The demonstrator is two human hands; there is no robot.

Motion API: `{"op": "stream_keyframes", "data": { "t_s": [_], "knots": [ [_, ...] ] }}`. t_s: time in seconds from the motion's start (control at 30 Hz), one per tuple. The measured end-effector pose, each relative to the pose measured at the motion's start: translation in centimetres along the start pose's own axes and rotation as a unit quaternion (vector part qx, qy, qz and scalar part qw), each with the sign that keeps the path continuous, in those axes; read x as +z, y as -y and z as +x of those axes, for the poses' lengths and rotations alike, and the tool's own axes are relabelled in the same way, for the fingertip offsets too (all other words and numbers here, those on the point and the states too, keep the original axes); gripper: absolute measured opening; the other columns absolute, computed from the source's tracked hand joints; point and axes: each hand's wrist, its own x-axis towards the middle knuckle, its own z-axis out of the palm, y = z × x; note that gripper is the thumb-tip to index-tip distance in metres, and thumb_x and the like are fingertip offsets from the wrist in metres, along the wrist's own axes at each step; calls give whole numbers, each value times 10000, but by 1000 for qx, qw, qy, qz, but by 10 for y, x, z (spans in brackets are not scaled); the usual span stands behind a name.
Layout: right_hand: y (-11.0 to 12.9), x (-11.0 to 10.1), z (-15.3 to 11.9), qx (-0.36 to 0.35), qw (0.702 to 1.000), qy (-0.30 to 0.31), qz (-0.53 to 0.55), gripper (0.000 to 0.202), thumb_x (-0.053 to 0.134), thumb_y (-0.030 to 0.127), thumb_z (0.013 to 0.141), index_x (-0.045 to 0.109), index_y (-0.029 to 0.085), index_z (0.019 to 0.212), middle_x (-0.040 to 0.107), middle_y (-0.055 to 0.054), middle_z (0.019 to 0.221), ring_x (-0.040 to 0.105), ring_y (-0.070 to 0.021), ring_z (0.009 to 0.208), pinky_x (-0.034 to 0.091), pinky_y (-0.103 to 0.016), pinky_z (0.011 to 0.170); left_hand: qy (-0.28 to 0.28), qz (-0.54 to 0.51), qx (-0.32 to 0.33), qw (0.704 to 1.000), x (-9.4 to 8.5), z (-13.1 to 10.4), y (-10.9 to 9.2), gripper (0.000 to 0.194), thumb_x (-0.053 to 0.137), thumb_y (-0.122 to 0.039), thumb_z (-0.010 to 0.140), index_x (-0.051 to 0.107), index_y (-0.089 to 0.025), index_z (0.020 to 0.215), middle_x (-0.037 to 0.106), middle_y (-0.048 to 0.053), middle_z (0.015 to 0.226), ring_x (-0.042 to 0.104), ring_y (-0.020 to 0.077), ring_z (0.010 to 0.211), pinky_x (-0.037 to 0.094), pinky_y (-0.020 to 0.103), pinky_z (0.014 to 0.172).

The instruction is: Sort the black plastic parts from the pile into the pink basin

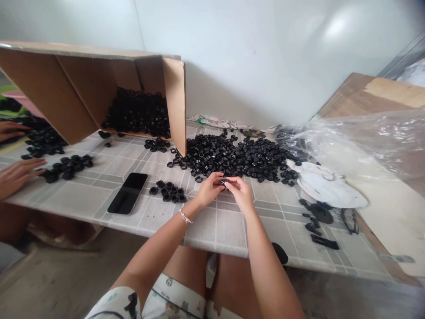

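Just in front of a large heap of small black ring-like parts (232, 153), both hands meet over the table. My left hand (210, 189) and my right hand (239, 190) pinch one small black part (225, 181) between their fingertips. A bracelet circles the left wrist. To the left of my left hand lies a small group of black parts (169, 191) set close together, and beyond it a black phone (128, 193) lies on the checked tablecloth (229, 226).
An open cardboard box (175, 97) on its side holds many black parts. Another person's hands (20, 175) are at the far left beside more parts. On the right are white cloth (328, 186), clear plastic (365, 133), glasses (350, 221) and black pieces (324, 242).
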Motion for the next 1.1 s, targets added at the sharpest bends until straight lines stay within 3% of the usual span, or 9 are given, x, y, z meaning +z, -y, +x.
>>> {"op": "stream_keyframes", "data": {
  "t_s": [0.17, 0.5, 0.8, 1.1],
  "knots": [
    [4, -6, 0, 12, 1000, 18, 4, 356, 708, 460, 684, 674, 196, 921, 702, -45, 846, 629, -175, 724, 512, -346, 719, -10, -59, -26, 998, 2, -1, -5, 232, 584, -88, 754, 561, -151, 976, 662, 66, 972, 646, 154, 889, 525, 307, 815],
    [0, -10, 0, 29, 998, 39, 25, 360, 737, 469, 642, 671, 203, 875, 706, -35, 806, 634, -177, 710, 527, -378, 756, 45, -31, -31, 998, -3, -2, -5, 254, 573, -312, 825, 634, -130, 991, 680, 53, 802, 619, 151, 702, 500, 286, 706],
    [-5, -14, 0, 53, 996, 61, 38, 328, 773, 450, 609, 726, 218, 836, 723, -46, 877, 648, -181, 700, 559, -383, 718, 84, 4, -82, 993, -8, -2, -11, 269, 552, -368, 827, 666, -127, 865, 651, 24, 700, 576, 134, 649, 455, 260, 661],
    [-1, -15, -1, 32, 996, 65, 43, 373, 729, 453, 681, 727, 233, 982, 694, -47, 1017, 642, -181, 805, 517, -370, 812, 47, -154, -109, 981, -2, -1, -14, 316, 638, -399, 781, 641, -106, 897, 645, 44, 796, 562, 114, 710, 440, 265, 720]
  ]
}}
